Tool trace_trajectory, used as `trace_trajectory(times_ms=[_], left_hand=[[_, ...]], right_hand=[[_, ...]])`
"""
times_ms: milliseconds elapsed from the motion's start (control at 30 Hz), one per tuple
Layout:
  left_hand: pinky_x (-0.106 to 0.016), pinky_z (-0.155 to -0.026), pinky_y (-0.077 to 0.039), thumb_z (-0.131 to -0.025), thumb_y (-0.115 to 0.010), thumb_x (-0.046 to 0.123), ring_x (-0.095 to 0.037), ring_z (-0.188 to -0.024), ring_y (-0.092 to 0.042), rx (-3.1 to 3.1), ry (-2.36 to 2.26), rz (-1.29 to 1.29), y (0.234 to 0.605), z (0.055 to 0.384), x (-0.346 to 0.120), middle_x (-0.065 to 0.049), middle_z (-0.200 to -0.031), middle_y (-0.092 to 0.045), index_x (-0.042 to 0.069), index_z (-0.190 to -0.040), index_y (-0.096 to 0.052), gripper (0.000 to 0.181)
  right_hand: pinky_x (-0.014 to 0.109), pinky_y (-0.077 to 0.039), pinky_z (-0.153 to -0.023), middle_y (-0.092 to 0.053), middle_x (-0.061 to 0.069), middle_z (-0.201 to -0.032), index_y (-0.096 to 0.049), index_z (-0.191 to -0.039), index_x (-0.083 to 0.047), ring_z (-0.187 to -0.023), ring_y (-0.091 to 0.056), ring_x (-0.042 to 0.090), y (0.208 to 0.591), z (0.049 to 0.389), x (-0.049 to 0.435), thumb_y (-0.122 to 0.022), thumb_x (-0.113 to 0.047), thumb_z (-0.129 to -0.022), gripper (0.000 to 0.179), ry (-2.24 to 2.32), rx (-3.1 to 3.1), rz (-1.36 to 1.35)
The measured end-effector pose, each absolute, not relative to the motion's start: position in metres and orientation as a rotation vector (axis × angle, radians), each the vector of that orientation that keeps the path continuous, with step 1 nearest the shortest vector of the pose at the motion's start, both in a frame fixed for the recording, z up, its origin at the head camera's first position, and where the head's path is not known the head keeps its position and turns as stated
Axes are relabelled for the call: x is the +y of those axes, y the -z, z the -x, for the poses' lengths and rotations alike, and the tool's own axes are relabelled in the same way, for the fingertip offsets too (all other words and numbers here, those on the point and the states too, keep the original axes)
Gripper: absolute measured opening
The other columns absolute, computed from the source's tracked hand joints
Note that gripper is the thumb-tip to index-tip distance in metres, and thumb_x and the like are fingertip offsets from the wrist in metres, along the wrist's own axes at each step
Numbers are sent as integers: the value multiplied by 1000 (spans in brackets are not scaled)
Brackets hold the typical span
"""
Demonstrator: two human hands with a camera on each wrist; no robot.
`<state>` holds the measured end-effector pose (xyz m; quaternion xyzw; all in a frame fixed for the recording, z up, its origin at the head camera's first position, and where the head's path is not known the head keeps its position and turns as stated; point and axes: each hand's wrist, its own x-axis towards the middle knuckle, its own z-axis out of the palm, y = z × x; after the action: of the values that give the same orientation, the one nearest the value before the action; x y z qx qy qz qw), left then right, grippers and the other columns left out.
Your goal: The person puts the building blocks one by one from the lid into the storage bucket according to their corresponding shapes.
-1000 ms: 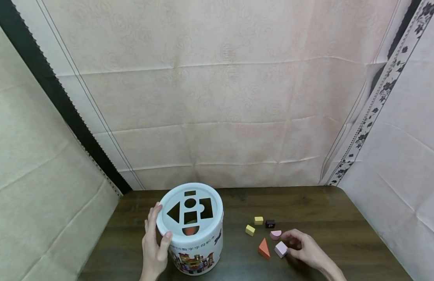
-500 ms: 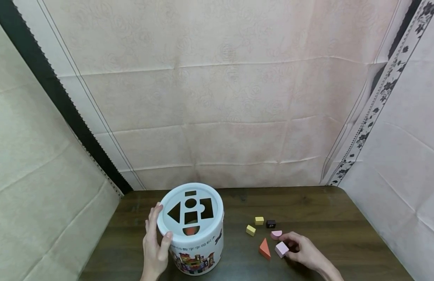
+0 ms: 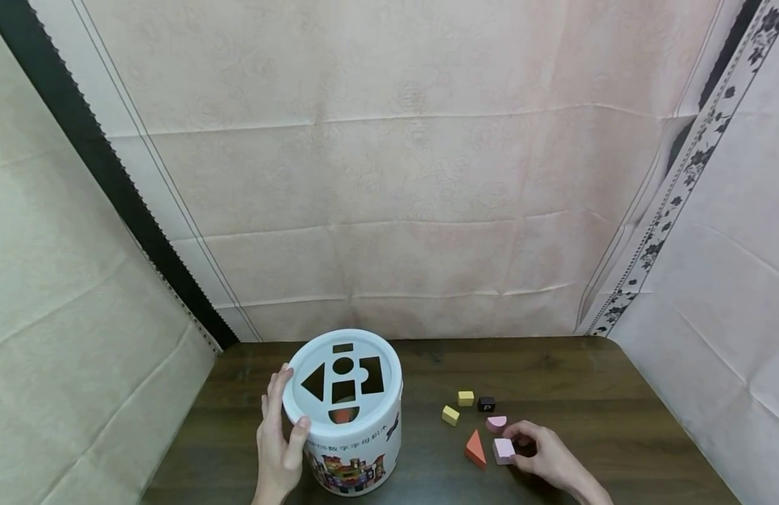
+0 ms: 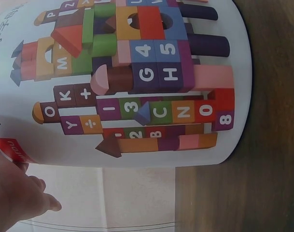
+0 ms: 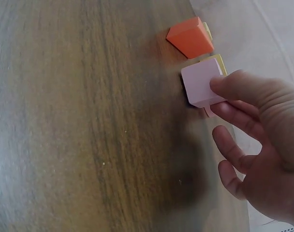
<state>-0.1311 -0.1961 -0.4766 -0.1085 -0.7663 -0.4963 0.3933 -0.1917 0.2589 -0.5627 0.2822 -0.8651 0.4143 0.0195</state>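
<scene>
A white bucket [image 3: 389, 449] with a pale blue shape-sorter lid stands upright on the table; building blocks are printed on its side. My left hand [image 3: 278, 445] holds it from the left, thumb at the front below the rim and fingers along the far side. In the left wrist view only part of this hand [image 4: 21, 198] shows beside the printed wall [image 4: 50, 150]. My right hand [image 3: 543, 456] pinches a light pink cube [image 3: 503, 452] between thumb and fingers. The right wrist view shows the thumb on a face of the cube [image 5: 200, 84].
Near the cube lie an orange triangular block [image 3: 475, 449], a pink half-round block [image 3: 496, 423], a black block [image 3: 486, 404] and two yellow blocks [image 3: 465, 398]. Through a lid hole something orange is visible inside the bucket. Cloth walls [image 3: 395, 280] border the wooden table [image 3: 572, 393].
My right hand has shifted slightly left and turned the pink cube so that it sits squarer to the view. The left hand and bucket stay in place.
</scene>
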Motion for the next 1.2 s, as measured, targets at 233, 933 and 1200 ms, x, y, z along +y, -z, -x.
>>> trace_trajectory(times_ms=[233,933,1200], left_hand=[[-75,-107,-3,-88,-60,19,-41,-145,-24,-1954,1265,261,475,130,-195,-17,-152,-43,8,-149,-46,64],[-75,-107,-3,-87,-60,19,-41,-144,-25,-1948,1260,260,477,131,-196,-19,-152,-43,8,-149,-46,65],[-76,-107,-3,-87,-60,19,-40,-144,-26,-1951,1261,258,477,131,-195,-21,-151,-43,7,-149,-46,64]], right_hand=[[30,-52,-72,-67,-4,-97,-68,-101,-12,-84,-62,12,555,191,258,-82,-6,-78,27,-1312,-2680,-845],[32,-48,-70,-66,-14,-90,-69,-97,-19,-82,-57,5,488,194,221,-84,1,-68,37,-1064,-2388,-952],[31,-46,-73,-65,-17,-91,-70,-97,-21,-85,-55,6,451,201,197,-84,-2,-68,38,-1049,-2373,-965]])
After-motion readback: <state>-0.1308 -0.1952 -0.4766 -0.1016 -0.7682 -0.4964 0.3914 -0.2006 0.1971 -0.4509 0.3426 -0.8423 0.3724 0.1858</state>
